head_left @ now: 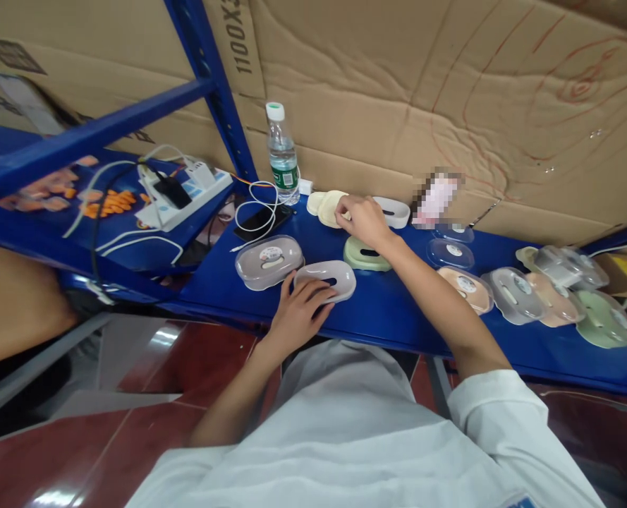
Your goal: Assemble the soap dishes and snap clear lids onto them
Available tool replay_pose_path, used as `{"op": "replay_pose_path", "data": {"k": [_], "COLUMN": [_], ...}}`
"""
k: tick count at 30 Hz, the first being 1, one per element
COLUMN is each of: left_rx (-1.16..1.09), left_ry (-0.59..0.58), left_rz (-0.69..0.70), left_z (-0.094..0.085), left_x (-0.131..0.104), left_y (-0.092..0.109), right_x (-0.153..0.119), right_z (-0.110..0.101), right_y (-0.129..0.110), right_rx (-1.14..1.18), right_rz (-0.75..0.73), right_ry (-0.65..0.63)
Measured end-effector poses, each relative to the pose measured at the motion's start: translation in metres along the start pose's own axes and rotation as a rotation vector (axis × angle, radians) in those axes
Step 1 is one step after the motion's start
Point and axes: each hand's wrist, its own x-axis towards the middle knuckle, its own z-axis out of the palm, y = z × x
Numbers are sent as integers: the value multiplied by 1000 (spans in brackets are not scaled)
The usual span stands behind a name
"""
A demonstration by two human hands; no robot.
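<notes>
My left hand [298,310] rests on a grey oval soap-dish part [328,276] near the front edge of the blue shelf [398,310], fingers over its slot. My right hand [363,220] reaches to the back and pinches a cream oval part [326,206] from a small stack. A green oval part [364,255] lies just under my right wrist. Left of the grey part stands an assembled grey dish with a clear lid [269,261]. A white tray part [395,212] lies behind my right hand.
A water bottle [282,155], a black phone [263,220] with a white cable and a power strip [186,190] sit at the left. Several lidded dishes [514,293] and clear lids [451,252] line the shelf's right side. Cardboard [424,92] backs the shelf.
</notes>
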Motion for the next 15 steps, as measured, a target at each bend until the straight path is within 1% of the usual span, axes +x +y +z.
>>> {"op": "replay_pose_path", "data": {"k": [1, 3, 5, 7, 9, 11, 13, 15], "left_rx": [0, -2, -3, -4, -10, -16, -20, -26], "left_ry": [2, 2, 0, -1, -6, -11, -11, 2], "left_rz": [3, 11, 19, 23, 28, 38, 53, 73], "left_z": [1, 2, 3, 3, 2, 2, 2, 4], "left_x": [1, 2, 2, 1, 0, -1, -1, -1], "left_y": [0, 0, 0, -1, -2, -4, -4, -5], "right_x": [-5, -9, -6, 2, 10, 16, 17, 10], "right_z": [-2, 1, 11, 24, 32, 34, 29, 18], "right_y": [1, -1, -7, -15, -21, -21, -16, -8], "right_rx": [15, -16, -98, -156, -164, -152, -149, -74], "right_rz": [0, 6, 41, 90, 116, 121, 120, 116], "right_ry": [9, -48, -132, -166, -162, -148, -133, -57]}}
